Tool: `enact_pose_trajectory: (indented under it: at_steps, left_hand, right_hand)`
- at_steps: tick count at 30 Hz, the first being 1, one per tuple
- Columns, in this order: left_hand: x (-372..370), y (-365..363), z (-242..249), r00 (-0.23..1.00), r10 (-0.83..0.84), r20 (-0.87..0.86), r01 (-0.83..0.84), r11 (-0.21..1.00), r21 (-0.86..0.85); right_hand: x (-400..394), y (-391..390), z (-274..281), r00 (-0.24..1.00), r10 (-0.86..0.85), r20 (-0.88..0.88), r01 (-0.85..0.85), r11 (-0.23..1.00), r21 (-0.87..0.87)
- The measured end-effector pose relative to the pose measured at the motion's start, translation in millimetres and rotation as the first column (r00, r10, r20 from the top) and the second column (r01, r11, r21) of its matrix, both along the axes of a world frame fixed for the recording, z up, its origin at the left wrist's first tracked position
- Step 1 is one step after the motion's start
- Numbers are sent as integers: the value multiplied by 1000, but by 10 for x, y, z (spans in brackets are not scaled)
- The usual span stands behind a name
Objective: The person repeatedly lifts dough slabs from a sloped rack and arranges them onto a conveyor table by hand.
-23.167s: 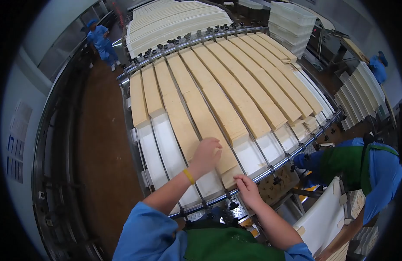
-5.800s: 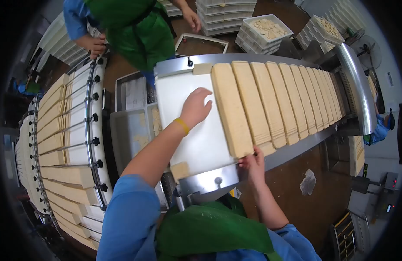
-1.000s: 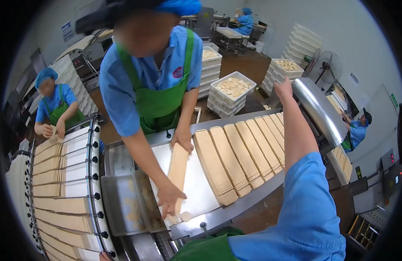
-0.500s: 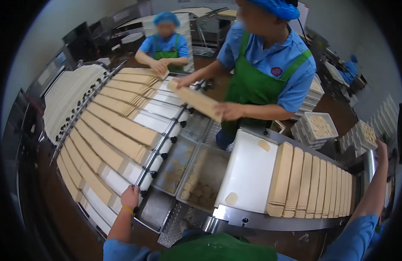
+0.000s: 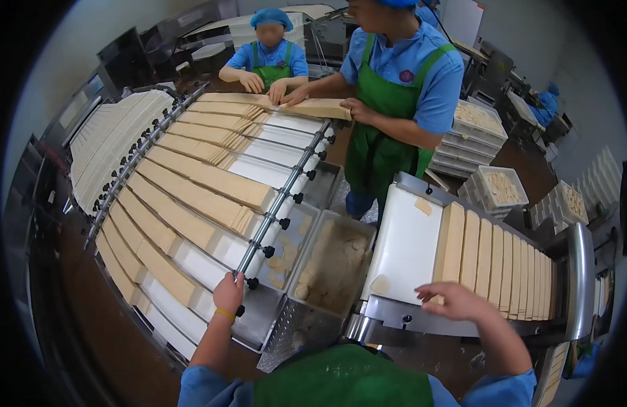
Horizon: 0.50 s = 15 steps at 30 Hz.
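My left hand (image 5: 229,293) is closed around the near end of a metal rail (image 5: 278,207) that runs along the left conveyor. Long rows of stacked thin beige dough pieces (image 5: 198,193) lie between the divider rods beyond it. My right hand (image 5: 452,300) hovers with fingers apart over the near edge of the right-hand conveyor, holding nothing. Close by it are the near ends of more upright rows of dough pieces (image 5: 473,251). A loose dough piece (image 5: 380,284) lies to its left on the white belt (image 5: 401,237).
Across from me, a co-worker (image 5: 405,88) lays a long dough row (image 5: 320,108) at the left conveyor's far end; another person (image 5: 272,61) stands beside. Metal bins (image 5: 303,288) with dough scraps sit between the conveyors. Stacked white crates (image 5: 466,152) stand behind.
My right hand has come from the far-right metal bar to the near edge of the right conveyor. The co-worker's dough row has moved onto the left conveyor's far end. My view has shifted.
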<state>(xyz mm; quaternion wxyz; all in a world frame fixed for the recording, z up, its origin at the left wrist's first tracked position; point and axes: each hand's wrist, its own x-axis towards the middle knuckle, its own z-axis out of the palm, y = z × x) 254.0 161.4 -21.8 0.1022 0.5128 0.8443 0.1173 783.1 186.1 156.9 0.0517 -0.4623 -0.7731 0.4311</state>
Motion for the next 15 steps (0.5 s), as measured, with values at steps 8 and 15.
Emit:
enact_pose_trajectory:
  at_steps: [8, 15]
  left_hand:
    - [130, 31, 164, 963, -264, 59, 168, 753, 637]
    - [1964, 986, 183, 555, -827, 93, 701, 525, 482]
  right_hand:
    - [352, -1109, -1766, 717, -677, -165, 570, 706, -421]
    - [776, -1155, -2551, -115, -931, -347, 846, 91, -525]
